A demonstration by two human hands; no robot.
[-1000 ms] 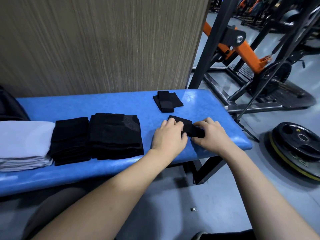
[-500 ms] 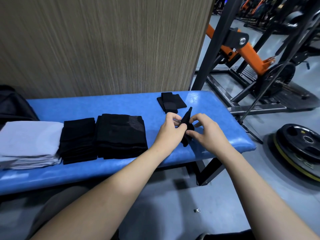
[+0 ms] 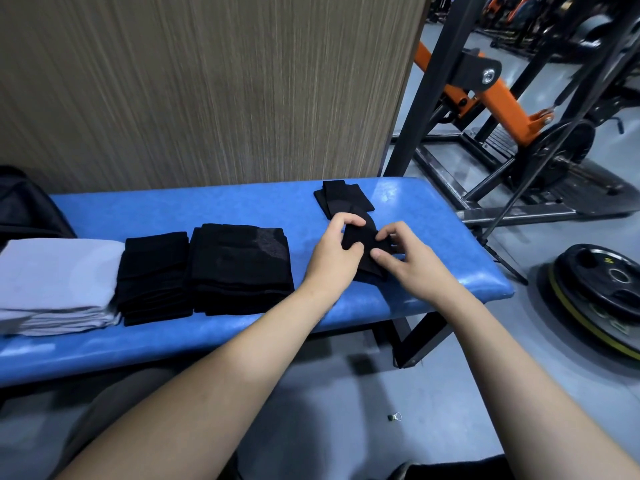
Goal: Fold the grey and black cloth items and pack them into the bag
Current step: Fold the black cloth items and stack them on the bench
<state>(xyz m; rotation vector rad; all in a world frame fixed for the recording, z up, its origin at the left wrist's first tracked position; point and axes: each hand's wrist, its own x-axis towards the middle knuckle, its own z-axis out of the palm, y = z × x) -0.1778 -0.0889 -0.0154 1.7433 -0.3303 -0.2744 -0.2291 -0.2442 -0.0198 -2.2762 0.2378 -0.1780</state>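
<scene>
A small black cloth [image 3: 360,239] is held just above the right part of the blue bench [image 3: 242,209]. My left hand [image 3: 334,254] grips its left side with curled fingers, and my right hand [image 3: 412,259] pinches its right side. Behind them lies another small folded black cloth [image 3: 341,197]. Further left on the bench sit a large folded black stack [image 3: 239,268], a narrower folded black stack [image 3: 154,275] and a folded grey stack [image 3: 52,282]. A black bag [image 3: 24,209] shows at the far left edge, mostly out of frame.
A wood-grain panel [image 3: 207,88] stands behind the bench. To the right are a black and orange gym machine [image 3: 495,98] and a weight plate [image 3: 602,292] on the grey floor. A small metal ring [image 3: 394,417] lies on the floor below the bench.
The small black cloth lay flat on the bench under both hands a second ago. Both hands have since lifted it and turned it between the fingers.
</scene>
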